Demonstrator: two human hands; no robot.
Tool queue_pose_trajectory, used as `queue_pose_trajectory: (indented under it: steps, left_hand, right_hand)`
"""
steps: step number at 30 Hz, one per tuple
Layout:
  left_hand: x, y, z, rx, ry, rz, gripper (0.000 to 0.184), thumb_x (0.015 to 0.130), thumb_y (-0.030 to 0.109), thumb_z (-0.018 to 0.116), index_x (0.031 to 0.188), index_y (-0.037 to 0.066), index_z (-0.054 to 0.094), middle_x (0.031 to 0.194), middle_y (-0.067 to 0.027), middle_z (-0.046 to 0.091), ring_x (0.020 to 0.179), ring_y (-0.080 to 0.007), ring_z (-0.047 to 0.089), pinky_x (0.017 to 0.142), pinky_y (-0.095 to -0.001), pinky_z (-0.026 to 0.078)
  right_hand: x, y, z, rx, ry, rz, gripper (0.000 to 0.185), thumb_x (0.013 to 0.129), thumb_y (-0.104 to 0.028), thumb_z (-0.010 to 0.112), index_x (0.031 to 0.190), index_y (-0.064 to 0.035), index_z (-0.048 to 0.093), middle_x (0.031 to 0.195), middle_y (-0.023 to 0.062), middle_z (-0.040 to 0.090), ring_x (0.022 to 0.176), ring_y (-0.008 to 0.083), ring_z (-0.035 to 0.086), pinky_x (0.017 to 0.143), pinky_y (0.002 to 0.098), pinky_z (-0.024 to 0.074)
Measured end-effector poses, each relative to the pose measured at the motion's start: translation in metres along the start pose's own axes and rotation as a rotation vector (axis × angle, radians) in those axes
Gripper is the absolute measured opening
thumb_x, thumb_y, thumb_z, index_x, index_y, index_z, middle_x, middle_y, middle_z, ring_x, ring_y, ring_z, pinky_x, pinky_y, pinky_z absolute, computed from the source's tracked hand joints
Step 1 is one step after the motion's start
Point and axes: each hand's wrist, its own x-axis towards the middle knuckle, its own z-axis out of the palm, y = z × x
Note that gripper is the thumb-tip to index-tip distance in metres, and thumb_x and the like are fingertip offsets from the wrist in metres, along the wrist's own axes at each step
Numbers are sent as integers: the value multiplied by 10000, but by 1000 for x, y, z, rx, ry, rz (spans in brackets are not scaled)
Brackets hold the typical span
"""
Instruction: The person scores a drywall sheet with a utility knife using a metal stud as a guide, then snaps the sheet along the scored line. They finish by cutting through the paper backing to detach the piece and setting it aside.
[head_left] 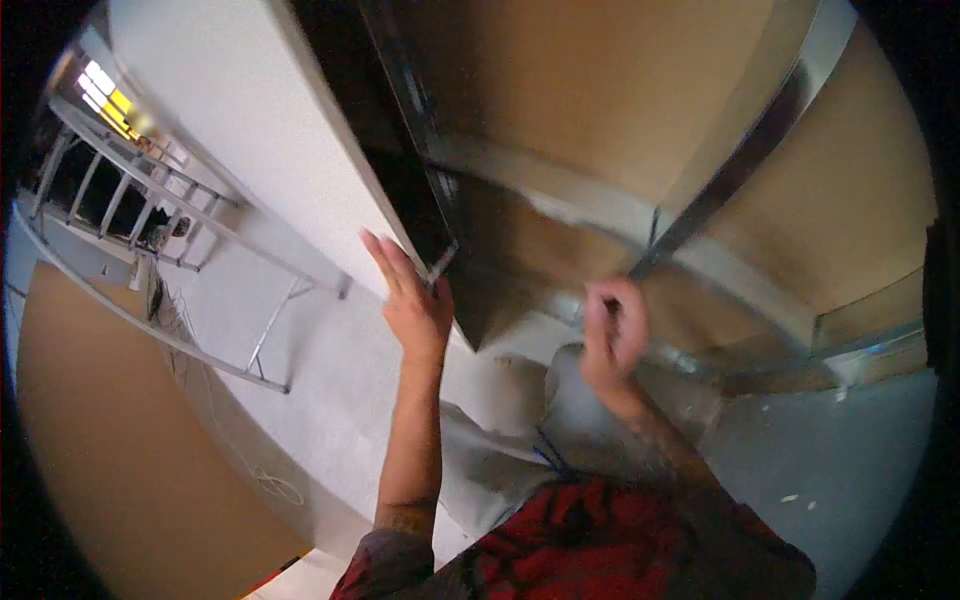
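A white panel (260, 130) leans across the upper left, its long edge running down to a corner near my legs. My left hand (412, 305) is at that edge, fingers stretched out flat against the white face. Close to its thumb side, a thin metal strip (440, 262) shows along the dark inner side of the panel. My right hand (615, 330) hangs apart from the panel, in front of the metal framing (700, 215). Its fingers are curled in and slightly blurred; whether anything is inside them is hidden.
Brown boards (600, 80) back the metal studs on the right. An aluminium ladder (150, 190) stands at the left over the pale floor. A large brown sheet (120, 450) lies lower left, with loose cable (278, 487) beside it. Small white scraps (790, 498) dot the grey floor.
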Motion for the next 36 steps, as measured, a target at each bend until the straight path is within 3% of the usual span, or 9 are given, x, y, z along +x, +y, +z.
queue_pose_trajectory:
  steps: [5, 7, 12, 15, 21, 27, 31, 32, 36]
  left_hand:
    - [0, 25, -49, -95, -329, -232, 949, 820, 273, 747, 1539, 59, 167, 1589, -264, 147, 903, -466, 659, 604, -453, 561]
    - [-10, 36, -78, -189, -388, -344, 991, 834, 349, 737, 1551, 60, 117, 1433, -284, 434, 1017, -434, 644, 730, -462, 555]
    - [-62, 30, -135, 31, -1006, -923, 709, 883, 385, 555, 1357, -114, 382, 1085, -358, 633, 1030, -465, 635, 862, -496, 521]
    - [-51, 50, -203, -62, -1138, -881, 579, 894, 352, 563, 1255, -92, 471, 1017, -333, 659, 948, -464, 659, 812, -511, 526]
    - [111, 163, -337, -494, -918, -814, 399, 948, 242, 553, 1249, -11, 486, 866, -266, 682, 752, -445, 664, 662, -529, 517]
    - [235, 204, -369, -20, -501, -135, 227, 991, 200, 486, 1185, 83, 466, 780, -232, 638, 683, -450, 628, 583, -549, 485]
    - [326, 238, -392, 247, -528, -115, 174, 1007, 213, 501, 1114, 88, 445, 792, -227, 649, 672, -451, 631, 540, -535, 478]
    - [340, 239, -391, 274, -502, -123, 169, 1006, 225, 508, 1081, 89, 444, 765, -213, 648, 649, -444, 629, 523, -529, 473]
    - [375, 251, -380, 375, -430, -69, 224, 1002, 279, 520, 986, 70, 443, 716, -187, 652, 623, -417, 643, 515, -518, 483]
  right_hand:
    - [177, -224, -5, -135, -247, -546, 210, 759, -38, 689, 964, -60, 650, 787, 85, 631, 656, 219, 569, 592, 333, 477]
    - [247, -293, 26, -273, -279, -763, 264, 728, -74, 724, 984, -74, 658, 858, 90, 624, 749, 254, 579, 668, 355, 491]
    - [366, -369, 142, -253, -278, -822, 275, 753, -175, 727, 1000, -74, 660, 985, 104, 598, 989, 287, 557, 855, 414, 461]
    - [402, -401, 164, -691, -370, -883, 311, 790, -202, 736, 1073, -78, 691, 1040, 116, 622, 1088, 314, 545, 899, 420, 461]
    - [452, -387, 159, -584, -990, -322, 364, 793, -163, 692, 1148, -83, 696, 858, 203, 696, 804, 360, 669, 755, 452, 528]
    - [484, -371, 173, -395, -1249, -302, 455, 801, -199, 707, 1248, -126, 667, 842, 163, 718, 772, 269, 686, 737, 374, 536]
    - [495, -373, 179, -415, -1291, -300, 510, 729, -266, 757, 1215, -126, 691, 1052, 162, 714, 906, 322, 688, 815, 383, 545]
    - [496, -377, 179, -403, -1334, -244, 510, 768, -228, 801, 1248, -117, 670, 890, 118, 743, 783, 216, 687, 747, 324, 524]
    - [502, -376, 181, -415, -1365, -113, 524, 735, -259, 842, 1223, -143, 691, 994, 115, 742, 878, 223, 681, 811, 324, 516]
